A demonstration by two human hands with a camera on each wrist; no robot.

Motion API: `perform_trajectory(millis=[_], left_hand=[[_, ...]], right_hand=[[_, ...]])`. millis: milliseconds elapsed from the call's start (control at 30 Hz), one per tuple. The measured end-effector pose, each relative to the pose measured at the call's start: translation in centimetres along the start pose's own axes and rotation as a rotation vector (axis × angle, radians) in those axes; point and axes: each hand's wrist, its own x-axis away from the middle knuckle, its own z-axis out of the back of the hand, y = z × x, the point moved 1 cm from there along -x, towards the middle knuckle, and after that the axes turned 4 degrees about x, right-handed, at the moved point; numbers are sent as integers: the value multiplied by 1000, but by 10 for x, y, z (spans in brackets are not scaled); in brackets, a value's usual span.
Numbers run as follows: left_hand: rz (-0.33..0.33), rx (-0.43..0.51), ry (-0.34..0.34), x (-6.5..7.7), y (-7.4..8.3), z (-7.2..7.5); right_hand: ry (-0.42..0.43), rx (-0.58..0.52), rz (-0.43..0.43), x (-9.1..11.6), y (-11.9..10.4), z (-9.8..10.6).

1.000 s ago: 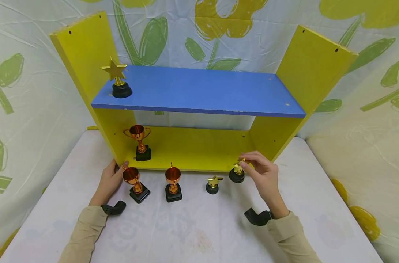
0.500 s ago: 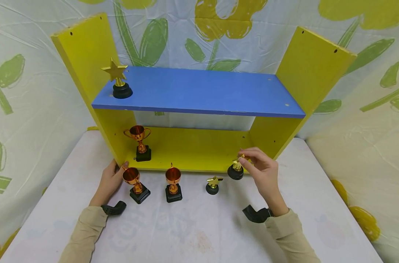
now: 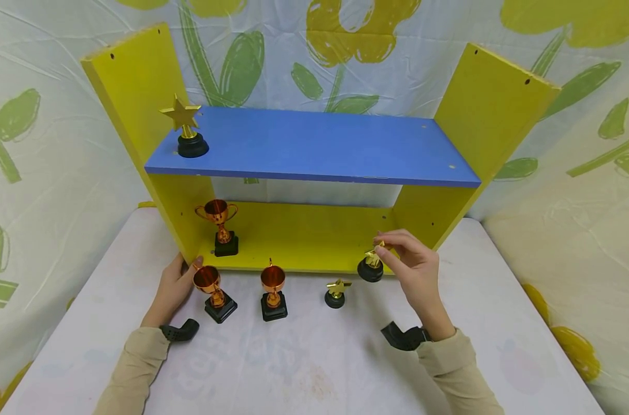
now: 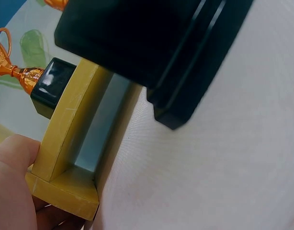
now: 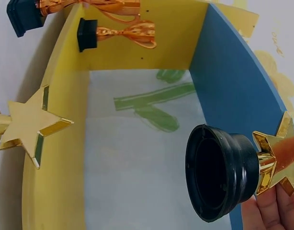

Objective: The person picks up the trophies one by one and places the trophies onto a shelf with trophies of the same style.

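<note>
My right hand (image 3: 411, 266) pinches a gold star trophy (image 3: 371, 268) by its star, its black round base hanging at the shelf's front edge. In the right wrist view that trophy's hollow base (image 5: 209, 172) faces left, lifted. My left hand (image 3: 172, 288) grips the lower left corner of the yellow-and-blue shelf (image 3: 314, 144); in the left wrist view the thumb lies on the yellow board (image 4: 65, 124), fingers partly hidden behind the corner. Two bronze cup trophies (image 3: 215, 293) (image 3: 273, 291) and a smaller gold star trophy (image 3: 335, 293) stand on the table before the shelf.
A gold star trophy (image 3: 185, 127) stands at the left of the blue upper board. Below it, a bronze cup trophy (image 3: 222, 227) stands at the left of the yellow lower board. The white-covered table (image 3: 272, 369) extends in front; a flower-print cloth (image 3: 283, 63) hangs behind.
My right hand has lifted the star trophy slightly up and toward the shelf, a little to the left. The left hand and the other trophies stay in place.
</note>
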Motion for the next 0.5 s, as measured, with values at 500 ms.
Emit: perform_trajectory(millis=[500], left_hand=[[-21,-1,1,-1,-4,-2]], right_hand=[[25,-45,44,-5,-7,-3]])
